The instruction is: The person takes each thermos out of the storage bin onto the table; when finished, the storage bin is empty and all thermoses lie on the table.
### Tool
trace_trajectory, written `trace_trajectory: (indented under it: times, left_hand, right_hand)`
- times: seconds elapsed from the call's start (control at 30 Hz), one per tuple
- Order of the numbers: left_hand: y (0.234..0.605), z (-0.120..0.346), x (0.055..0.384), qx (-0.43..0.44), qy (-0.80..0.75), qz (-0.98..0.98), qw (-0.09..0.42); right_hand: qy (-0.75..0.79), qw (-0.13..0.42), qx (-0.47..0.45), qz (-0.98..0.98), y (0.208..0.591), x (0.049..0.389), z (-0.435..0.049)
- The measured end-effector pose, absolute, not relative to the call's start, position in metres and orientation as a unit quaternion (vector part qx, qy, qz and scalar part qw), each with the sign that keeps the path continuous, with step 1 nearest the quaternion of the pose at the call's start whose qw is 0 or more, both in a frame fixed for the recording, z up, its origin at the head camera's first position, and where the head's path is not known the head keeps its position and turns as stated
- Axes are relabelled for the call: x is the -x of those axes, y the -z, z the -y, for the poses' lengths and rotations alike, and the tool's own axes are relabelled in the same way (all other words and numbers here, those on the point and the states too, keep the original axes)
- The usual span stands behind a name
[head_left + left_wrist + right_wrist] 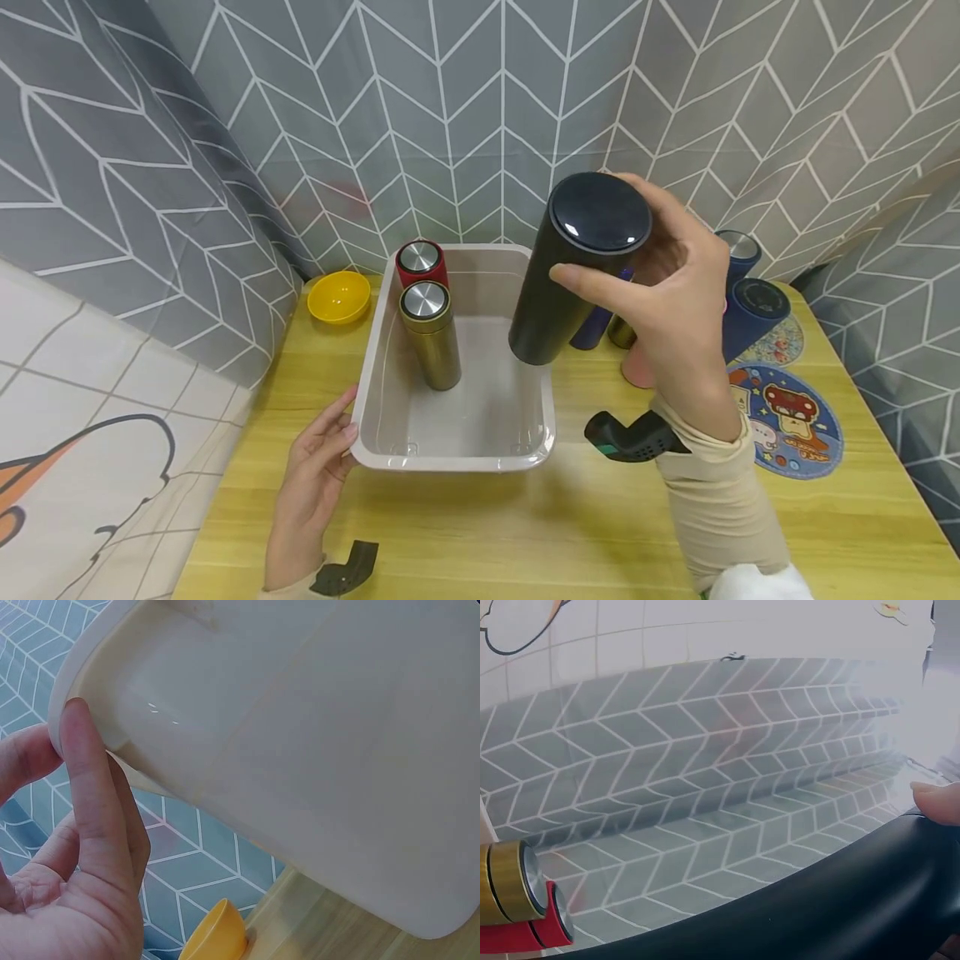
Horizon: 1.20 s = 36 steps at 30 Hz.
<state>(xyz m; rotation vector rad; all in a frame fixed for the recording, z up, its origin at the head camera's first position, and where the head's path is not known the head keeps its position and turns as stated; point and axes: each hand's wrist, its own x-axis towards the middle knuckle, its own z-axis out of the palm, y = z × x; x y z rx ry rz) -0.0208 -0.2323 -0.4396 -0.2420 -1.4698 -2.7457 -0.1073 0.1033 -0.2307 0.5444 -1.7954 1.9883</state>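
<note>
My right hand (pixel 675 292) grips a black vacuum flask (pixel 555 275) near its lid, tilted above the right side of a pale plastic bin (pixel 453 462). The flask's dark side (pixel 817 900) fills the lower part of the right wrist view, with the thumb at its end. Inside the bin, a gold flask (pixel 435 346) stands in front of a red flask (pixel 422 260). My left hand (pixel 318 467) pinches the bin's left rim between thumb and fingers; the left wrist view shows this hand (pixel 90 847) at the rim, with the bin's underside (pixel 300 750) beside it.
A yellow bowl (pixel 339 297) sits left of the bin on the wooden table (pixel 450 542). To the right, partly behind my right hand, are blue flasks (pixel 753 312) and other bottles. A round blue cartoon mat (pixel 795 425) lies near them. Patterned curtains (pixel 465 108) hang behind.
</note>
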Motion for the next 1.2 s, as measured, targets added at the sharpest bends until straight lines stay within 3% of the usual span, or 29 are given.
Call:
trace_trajectory:
  times: [0.77, 1.2]
  left_hand:
    - [0.439, 0.231, 0.019, 0.068, 0.873, 0.482, 0.012]
    - [0.440, 0.231, 0.019, 0.070, 0.874, 0.481, 0.009]
  right_hand:
    - [-0.720, 0.223, -0.113, 0.647, 0.261, 0.106, -0.144]
    - [-0.639, 0.218, -0.055, 0.735, 0.327, 0.131, -0.152]
